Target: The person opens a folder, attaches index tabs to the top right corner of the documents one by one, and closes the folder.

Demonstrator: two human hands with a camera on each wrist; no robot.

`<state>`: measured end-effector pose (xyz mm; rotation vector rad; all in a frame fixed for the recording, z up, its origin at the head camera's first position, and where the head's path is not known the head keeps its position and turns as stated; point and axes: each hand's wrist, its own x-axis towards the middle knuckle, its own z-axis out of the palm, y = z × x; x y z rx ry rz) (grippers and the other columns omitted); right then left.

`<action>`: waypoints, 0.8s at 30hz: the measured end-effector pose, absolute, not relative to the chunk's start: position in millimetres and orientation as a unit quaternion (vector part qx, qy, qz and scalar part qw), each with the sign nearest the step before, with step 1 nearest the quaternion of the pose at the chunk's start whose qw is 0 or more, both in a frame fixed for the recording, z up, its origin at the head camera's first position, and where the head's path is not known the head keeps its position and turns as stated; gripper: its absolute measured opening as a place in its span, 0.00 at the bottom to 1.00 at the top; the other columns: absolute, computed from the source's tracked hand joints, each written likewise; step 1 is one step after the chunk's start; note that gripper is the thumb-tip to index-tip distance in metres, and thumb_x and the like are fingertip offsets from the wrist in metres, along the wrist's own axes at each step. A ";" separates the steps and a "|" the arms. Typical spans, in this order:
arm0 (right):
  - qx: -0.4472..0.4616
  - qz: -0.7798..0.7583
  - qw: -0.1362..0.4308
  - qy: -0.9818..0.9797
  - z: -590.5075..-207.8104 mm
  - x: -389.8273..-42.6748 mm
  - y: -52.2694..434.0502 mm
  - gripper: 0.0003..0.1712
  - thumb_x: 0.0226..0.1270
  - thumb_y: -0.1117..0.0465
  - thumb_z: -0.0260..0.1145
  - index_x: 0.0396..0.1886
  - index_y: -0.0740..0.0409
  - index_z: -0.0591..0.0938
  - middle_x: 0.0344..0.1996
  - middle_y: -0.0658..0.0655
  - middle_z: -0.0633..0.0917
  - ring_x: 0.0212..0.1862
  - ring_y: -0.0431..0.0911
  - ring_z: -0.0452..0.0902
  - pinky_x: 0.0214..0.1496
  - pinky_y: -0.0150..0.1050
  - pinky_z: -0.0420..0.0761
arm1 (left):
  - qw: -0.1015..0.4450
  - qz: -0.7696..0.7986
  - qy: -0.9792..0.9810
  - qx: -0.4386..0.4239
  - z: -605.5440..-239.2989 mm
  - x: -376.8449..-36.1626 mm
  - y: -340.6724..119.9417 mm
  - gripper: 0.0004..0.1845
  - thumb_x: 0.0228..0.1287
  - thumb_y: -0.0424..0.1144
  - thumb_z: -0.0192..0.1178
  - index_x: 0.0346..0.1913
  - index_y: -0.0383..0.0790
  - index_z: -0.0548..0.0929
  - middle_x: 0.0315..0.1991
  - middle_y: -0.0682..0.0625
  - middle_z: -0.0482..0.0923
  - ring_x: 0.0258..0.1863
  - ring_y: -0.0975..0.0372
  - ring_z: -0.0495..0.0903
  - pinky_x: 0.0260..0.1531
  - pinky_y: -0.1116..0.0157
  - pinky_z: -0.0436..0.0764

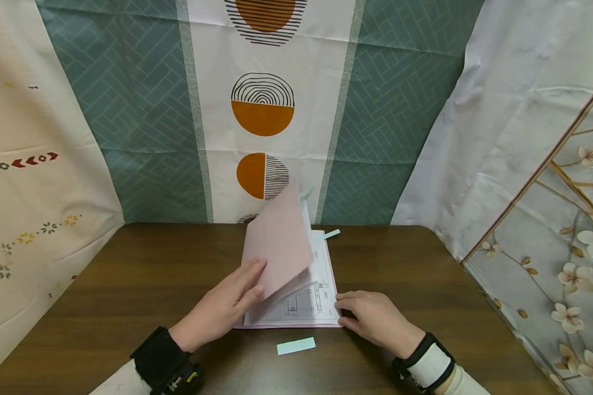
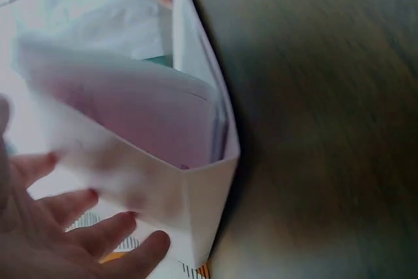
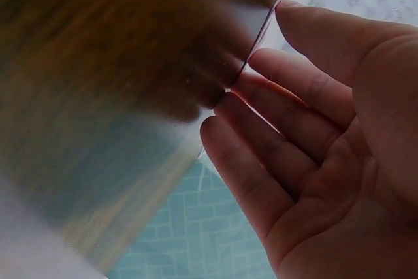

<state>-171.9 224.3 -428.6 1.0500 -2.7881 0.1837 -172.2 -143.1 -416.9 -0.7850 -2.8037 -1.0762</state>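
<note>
A pale pink folder stands partly open on the table, its front cover and some sheets raised and leaning left. Under them lies a printed sheet with line drawings. My left hand touches the outside of the raised cover with extended fingers, and the left wrist view shows its fingers spread along the cover. At the folder's lower right edge rests my right hand. In the right wrist view its fingers are fairly straight, with their tips and the thumb against the edge.
A pale green paper strip lies on the brown table in front of the folder. Another green strip sticks out at the papers' upper right. Patterned cloth hangs behind the table's back edge and along both sides.
</note>
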 end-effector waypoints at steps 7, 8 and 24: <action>0.361 0.068 0.083 -0.926 -431.3 -174.1 227.7 0.23 0.66 0.56 0.85 0.59 0.50 0.91 0.49 0.50 0.93 0.50 0.46 0.90 0.47 0.47 0.89 | 0.000 -0.252 -0.927 -0.279 -430.1 -177.0 -135.8 0.30 0.83 0.47 0.64 0.81 0.40 0.75 0.83 0.41 0.67 0.83 0.40 0.63 0.77 0.36 0.64; 0.362 0.069 0.082 -0.926 -431.1 -174.2 229.4 0.24 0.66 0.57 0.85 0.60 0.50 0.90 0.49 0.50 0.93 0.49 0.46 0.90 0.46 0.47 0.89 | -0.002 -0.248 -0.928 -0.280 -430.8 -177.3 -134.8 0.29 0.83 0.46 0.65 0.80 0.40 0.76 0.83 0.41 0.67 0.83 0.39 0.63 0.77 0.35 0.64; 0.319 0.051 0.138 -0.936 -421.4 -175.0 232.2 0.16 0.71 0.63 0.80 0.57 0.57 0.92 0.56 0.55 0.92 0.56 0.49 0.90 0.53 0.49 0.90 | -0.015 -0.182 -0.935 -0.305 -426.6 -176.9 -128.0 0.28 0.80 0.43 0.67 0.76 0.38 0.80 0.80 0.39 0.72 0.82 0.40 0.64 0.78 0.36 0.62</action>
